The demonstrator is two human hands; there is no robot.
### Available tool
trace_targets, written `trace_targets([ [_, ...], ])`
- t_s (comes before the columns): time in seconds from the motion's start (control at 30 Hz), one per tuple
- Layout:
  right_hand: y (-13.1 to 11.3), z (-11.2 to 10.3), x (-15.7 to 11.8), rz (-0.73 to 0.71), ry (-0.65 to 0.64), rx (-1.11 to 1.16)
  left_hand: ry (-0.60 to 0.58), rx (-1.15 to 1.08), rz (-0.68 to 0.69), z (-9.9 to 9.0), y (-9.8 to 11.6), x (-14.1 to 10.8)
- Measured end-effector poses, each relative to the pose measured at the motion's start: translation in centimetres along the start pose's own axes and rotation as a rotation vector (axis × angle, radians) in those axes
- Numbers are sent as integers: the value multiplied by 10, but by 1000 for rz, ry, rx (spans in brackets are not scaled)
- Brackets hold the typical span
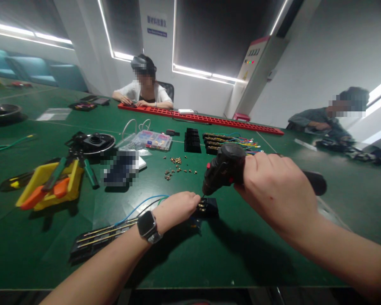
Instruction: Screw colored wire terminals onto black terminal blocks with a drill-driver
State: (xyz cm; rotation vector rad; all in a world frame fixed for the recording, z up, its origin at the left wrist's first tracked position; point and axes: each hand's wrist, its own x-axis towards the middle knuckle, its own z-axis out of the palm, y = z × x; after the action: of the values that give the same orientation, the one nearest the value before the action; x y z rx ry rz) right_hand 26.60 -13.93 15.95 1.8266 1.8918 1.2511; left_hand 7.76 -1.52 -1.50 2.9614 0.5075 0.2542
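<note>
My right hand (277, 186) is wrapped around a black cordless drill (224, 167) with red buttons. The drill points down, its bit meeting a small black terminal block (212, 206) with brass contacts. At the block's left end, my left hand (180, 204) has its fingers closed, fingertips against the block beside the bit; exactly what lies between them is hidden. A watch (147, 223) is on the left wrist. Blue, black and green wires (139, 206) pass behind the left hand. Below that forearm lies a black strip housing (92, 243) with long brass bars.
Loose brass screws (177, 161) lie beyond the block. Behind are black blocks (192, 140), wired brass strips (216, 142) and a parts box (155, 140). A yellow bin (73, 184) with pliers and a phone (122, 169) are left. Two people sit across and at right.
</note>
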Motion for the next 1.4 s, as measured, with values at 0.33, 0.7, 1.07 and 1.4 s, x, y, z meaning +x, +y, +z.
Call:
trace_targets([
  [0.33, 0, 3, -1, 7, 6, -1, 14, 5, -7, 1, 0, 0],
  [0.7, -3, -2, 2, -2, -12, -14, 15, 17, 6, 2, -1, -1],
  [1.07, -1, 3, -3, -5, 30, 3, 14, 19, 5, 4, -2, -2],
  [1.4, 12, 17, 6, -117, 120, 96, -9, 5, 56, -12, -6, -6],
])
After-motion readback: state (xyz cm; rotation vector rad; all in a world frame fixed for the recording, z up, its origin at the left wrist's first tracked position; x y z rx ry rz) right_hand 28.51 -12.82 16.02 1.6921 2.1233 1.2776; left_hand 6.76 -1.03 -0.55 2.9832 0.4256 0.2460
